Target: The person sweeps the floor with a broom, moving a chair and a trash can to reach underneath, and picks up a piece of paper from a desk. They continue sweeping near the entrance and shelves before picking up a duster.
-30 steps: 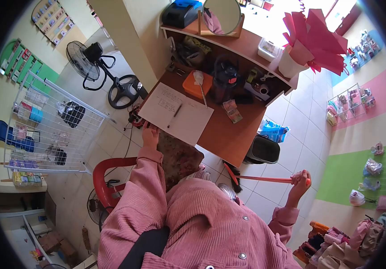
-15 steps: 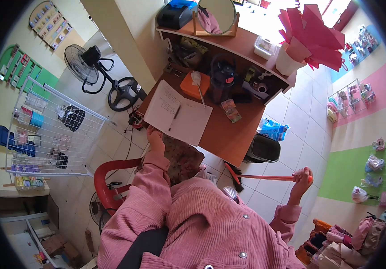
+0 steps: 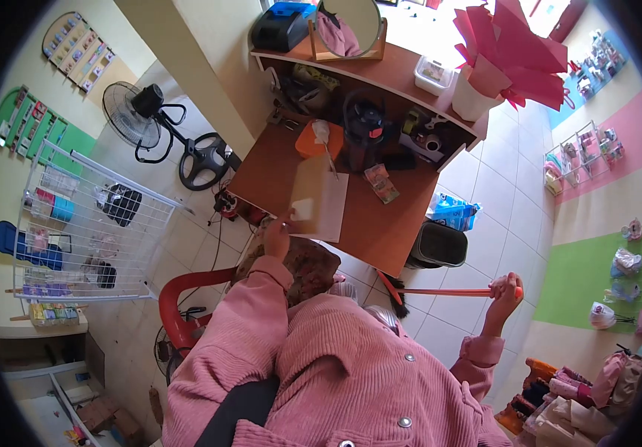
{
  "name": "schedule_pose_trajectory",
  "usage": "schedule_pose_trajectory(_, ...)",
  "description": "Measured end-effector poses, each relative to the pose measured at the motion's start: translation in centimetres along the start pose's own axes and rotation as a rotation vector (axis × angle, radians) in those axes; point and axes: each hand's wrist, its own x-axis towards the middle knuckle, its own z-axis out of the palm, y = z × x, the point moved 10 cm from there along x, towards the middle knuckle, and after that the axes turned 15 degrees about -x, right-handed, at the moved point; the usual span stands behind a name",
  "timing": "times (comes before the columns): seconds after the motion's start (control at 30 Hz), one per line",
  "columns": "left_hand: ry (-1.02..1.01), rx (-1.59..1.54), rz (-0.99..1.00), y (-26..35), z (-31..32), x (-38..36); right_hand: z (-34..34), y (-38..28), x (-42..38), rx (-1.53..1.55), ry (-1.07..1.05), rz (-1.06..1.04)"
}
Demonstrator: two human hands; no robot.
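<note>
My left hand (image 3: 276,237) pinches the near left edge of a notebook (image 3: 334,212) on the brown desk (image 3: 380,235). Its left half stands raised and swung over the right page, so the writing and the pen are hidden. Out to the right, my right hand (image 3: 506,289) is closed round the end of the orange-red handle of a broom (image 3: 447,291). Dark bristles show low beside the desk's front edge. Just beyond the notebook sit an orange box (image 3: 312,141) and a banknote (image 3: 381,184).
A red chair (image 3: 179,305) with a patterned cushion (image 3: 306,264) stands close by at the left. Right of the desk are a dark bin (image 3: 440,244) and a blue package (image 3: 455,211). A standing fan (image 3: 146,112) and a white wire rack (image 3: 97,223) are farther left.
The notebook lay open with a pen on it; my left hand has lifted its left side and turned it rightward. My right hand still grips the broom, barely moved.
</note>
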Motion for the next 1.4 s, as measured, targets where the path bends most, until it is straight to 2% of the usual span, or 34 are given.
schedule_pose_trajectory(0.07,-0.221,0.369,-0.008,4.9,2.8,-0.4,-0.2,0.0,-0.1,0.001,0.004,0.005)
schedule_pose_trajectory(0.17,-0.309,0.690,0.132,5.5,5.0,-1.5,-0.4,0.1,-0.2,0.002,0.012,0.007)
schedule_pose_trajectory(0.27,-0.385,0.796,0.108,6.6,5.5,-2.2,-0.5,0.0,-0.3,0.003,0.015,0.006)
schedule_pose_trajectory(0.37,-0.416,0.905,0.199,6.1,5.8,-2.3,-0.7,0.0,-0.4,-0.009,0.029,0.009)
schedule_pose_trajectory(0.57,-0.450,0.941,0.406,5.0,5.0,-3.1,-0.4,-0.2,-0.4,-0.005,0.029,-0.016)
schedule_pose_trajectory(0.67,-0.501,1.003,0.404,3.6,2.6,-3.3,-0.4,0.2,-0.3,0.004,0.027,-0.006)
schedule_pose_trajectory(0.87,-0.250,1.001,0.274,2.4,-6.3,0.7,-0.2,0.0,-0.1,0.006,0.016,0.004)
schedule_pose_trajectory(0.97,-0.192,0.928,0.159,0.1,-9.2,3.8,0.0,0.3,0.2,0.018,0.005,0.027)
schedule_pose_trajectory(1.17,-0.199,0.988,0.042,-0.8,-9.2,11.1,1.0,0.1,0.5,-0.019,0.011,0.042)
schedule_pose_trajectory(1.23,-0.357,1.144,0.025,-5.9,-9.1,11.2,1.3,0.2,0.2,0.002,-0.021,0.079)
schedule_pose_trajectory(1.27,-0.226,1.090,0.123,-7.6,-10.2,10.7,1.3,0.1,0.6,0.016,-0.020,0.083)
schedule_pose_trajectory(1.33,-0.049,0.492,-0.018,-7.8,-12.3,10.7,1.2,0.2,1.1,0.010,0.014,0.086)
schedule_pose_trajectory(1.37,-0.193,0.758,0.073,-5.8,-11.6,10.1,1.1,0.4,0.8,-0.002,0.019,0.106)
schedule_pose_trajectory(1.4,-0.180,0.761,0.100,-4.3,-11.3,10.4,1.2,0.2,0.7,0.001,0.021,0.098)
